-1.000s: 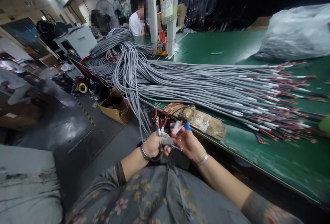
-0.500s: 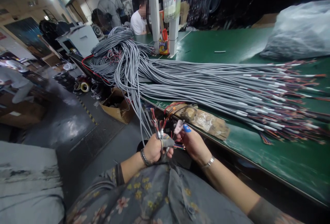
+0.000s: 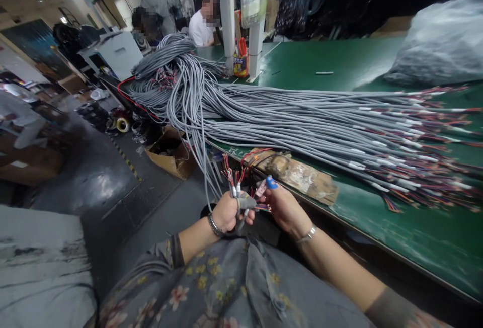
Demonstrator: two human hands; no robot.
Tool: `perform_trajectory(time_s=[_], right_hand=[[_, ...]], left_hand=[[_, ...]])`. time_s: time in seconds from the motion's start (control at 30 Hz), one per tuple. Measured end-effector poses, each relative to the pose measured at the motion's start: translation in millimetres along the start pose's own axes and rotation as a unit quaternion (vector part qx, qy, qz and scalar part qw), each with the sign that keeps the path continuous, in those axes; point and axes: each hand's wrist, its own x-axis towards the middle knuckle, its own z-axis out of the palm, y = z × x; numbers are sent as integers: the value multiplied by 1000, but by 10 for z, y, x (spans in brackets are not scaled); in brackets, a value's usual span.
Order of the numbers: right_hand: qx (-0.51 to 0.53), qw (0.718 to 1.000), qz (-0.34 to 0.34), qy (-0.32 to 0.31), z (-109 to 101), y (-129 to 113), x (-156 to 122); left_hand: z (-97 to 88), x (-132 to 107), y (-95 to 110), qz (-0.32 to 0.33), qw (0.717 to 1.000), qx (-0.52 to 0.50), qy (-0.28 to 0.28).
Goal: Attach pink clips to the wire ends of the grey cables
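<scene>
My left hand (image 3: 225, 212) is closed round a small bunch of grey cable ends (image 3: 237, 187), whose red and coloured wire tips stick up above the fist. My right hand (image 3: 284, 207) is closed just to the right of it, pinching the wires at the bunch. A blue finger cap (image 3: 271, 183) covers one fingertip, with a pale tag beside it. Both hands hover in front of the green table's near edge (image 3: 339, 227). A big heap of long grey cables (image 3: 287, 121) lies across the table, its stripped coloured ends (image 3: 426, 147) fanned out to the right.
A worn brown cardboard pad (image 3: 302, 174) lies at the table edge by my hands. An open cardboard box (image 3: 169, 154) sits on the floor. White posts (image 3: 226, 16) stand on the table. A clear plastic bag (image 3: 441, 46) lies far right. Other people sit at the back.
My hands stay together on the cable ends, shifting slightly. The view has drifted a little; nothing was picked up or let go.
</scene>
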Motion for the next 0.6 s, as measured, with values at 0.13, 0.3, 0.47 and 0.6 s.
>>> perform_trajectory(time_s=[0.13,0.3,0.47,0.6], right_hand=[[26,999,-31,-28,-7,-11,-11],[36,998,-38,-19,-42,28,10],[33,999,-22,-22,-21,30,3],[61,997,4,-49,-13,-4,-25]], left_hand=[[11,6,-9,5,1000,6,4],[21,31,-42,-7,1000,13,-4],[37,1,-46,-4,1000,11,4],[31,-82,-66,12,1000,9,16]])
